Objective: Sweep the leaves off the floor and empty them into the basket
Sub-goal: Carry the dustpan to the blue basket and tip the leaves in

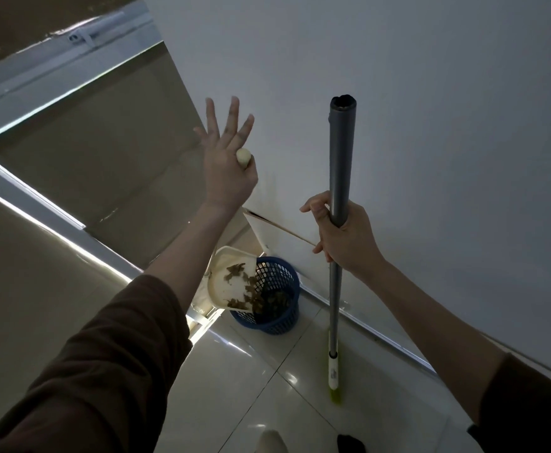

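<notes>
My left hand [226, 168] is raised with its fingers spread, and the cream knob of the dustpan handle [244, 157] is pinched at its thumb side. Most of that handle is hidden behind my forearm. Below it the cream dustpan [225, 287] tilts over the rim of the blue mesh basket [279, 318]. Brown dry leaves [249, 291] lie on the pan and spill into the basket. My right hand [342, 235] grips the grey broom pole [342, 152], which stands upright, its green and white lower end [333, 377] near the floor.
A white wall [398, 76] rises right behind the basket and broom. The floor is glossy pale tile [267, 380]. To the left are a glass panel and window frame [55, 197]. A foot shows at the bottom edge [270, 441].
</notes>
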